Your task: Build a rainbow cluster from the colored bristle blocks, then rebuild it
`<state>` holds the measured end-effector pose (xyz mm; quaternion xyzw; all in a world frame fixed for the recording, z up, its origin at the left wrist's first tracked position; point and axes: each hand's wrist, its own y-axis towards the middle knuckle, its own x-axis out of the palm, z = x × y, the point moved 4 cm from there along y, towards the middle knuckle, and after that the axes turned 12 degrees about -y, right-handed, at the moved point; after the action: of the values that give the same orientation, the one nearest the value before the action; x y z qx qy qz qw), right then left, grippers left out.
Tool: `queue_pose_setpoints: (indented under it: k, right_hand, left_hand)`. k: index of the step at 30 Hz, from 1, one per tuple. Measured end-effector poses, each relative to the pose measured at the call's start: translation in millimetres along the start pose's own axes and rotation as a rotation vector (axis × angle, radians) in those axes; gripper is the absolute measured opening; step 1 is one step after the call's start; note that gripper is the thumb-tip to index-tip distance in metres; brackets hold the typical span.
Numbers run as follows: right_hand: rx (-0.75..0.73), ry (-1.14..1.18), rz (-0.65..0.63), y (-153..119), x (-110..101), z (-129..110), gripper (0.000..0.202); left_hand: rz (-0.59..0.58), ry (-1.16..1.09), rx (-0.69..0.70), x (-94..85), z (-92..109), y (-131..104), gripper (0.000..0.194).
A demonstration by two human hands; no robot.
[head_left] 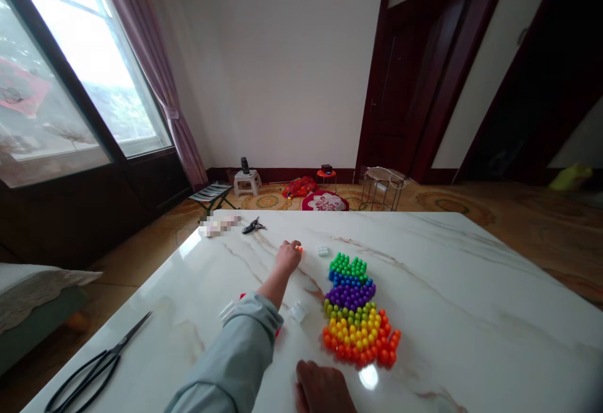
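Observation:
My left hand (288, 256), in a grey-blue sleeve, reaches far across the marble table. Its fingers are curled around small orange beads (300, 249) that partly show at the fingertips. Close to the front edge rests my right hand (324, 388), fingers curled under; what they may hold is hidden. Ahead and to its right lies a figure of strung round beads (351, 297), in bands of green, blue, purple, olive, yellow and orange. A small clear-white bundle (322, 251) lies right of my left hand, and a clear piece (298, 312) beside the sleeve.
Black scissors (110, 356) lie at the table's left edge. Dark pliers (254, 225) and a blurred-out item (219, 225) sit at the far left. Red pieces (243, 296) and another clear item (227, 311) are partly behind my left sleeve. Stools stand beyond the table.

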<state>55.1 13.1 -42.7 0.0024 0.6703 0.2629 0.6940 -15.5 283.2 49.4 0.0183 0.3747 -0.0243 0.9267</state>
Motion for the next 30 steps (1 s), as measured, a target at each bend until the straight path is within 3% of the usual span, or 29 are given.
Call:
queue_pose_setpoints:
  k: [3,5,8,10,14,17,19,21,24,27,30]
  right_hand:
    - [-0.01,-0.039,-0.069,1.7,-3.4,-1.0,0.018]
    - [-0.006,-0.025,-0.1,3.7,-11.4,-0.7,0.019]
    - [0.003,0.067,-0.171,8.1,-27.0,1.1,0.017]
    - [0.02,0.134,-0.222,11.7,-36.4,3.3,0.011]
    - [0.038,0.169,-0.256,16.8,-48.9,6.0,0.011]
    - [0.054,0.185,-0.244,17.6,-54.8,6.5,0.016]
    - [0.068,0.218,-0.228,17.4,-57.8,7.2,0.017]
    - [0.093,0.257,-0.202,16.9,-60.1,9.2,0.017]
    - [0.132,0.331,-0.154,16.3,-60.9,14.2,0.018]
    - [0.225,0.501,-0.098,15.3,-59.0,21.0,0.013]
    - [0.382,0.824,0.018,10.0,-58.1,25.9,0.015]
  left_hand:
    - [-0.008,-0.078,-0.015,18.6,0.8,-4.4,0.023]
    - [0.005,-0.156,-0.028,20.9,1.4,-8.0,0.015]
    - [0.049,-0.317,-0.051,7.2,2.1,-16.8,0.012]
    - [0.079,-0.446,-0.061,-7.2,1.8,-33.9,0.026]
    - [0.06,-0.739,-0.042,-23.3,-3.0,-111.7,0.054]
    - [-0.078,-1.247,-0.116,-11.4,-14.7,-185.3,0.05]
    - [-0.038,-1.349,-0.183,-0.6,-26.9,-222.0,0.045]
    - [0.055,-1.368,-0.202,8.9,-37.5,-242.9,0.039]
    - [0.156,-1.292,-0.176,18.3,-45.2,-251.8,0.033]
    - [0.153,-1.213,-0.123,22.7,-44.6,-250.9,0.035]
    - [0.137,-1.217,-0.087,24.5,-41.3,-252.1,0.04]
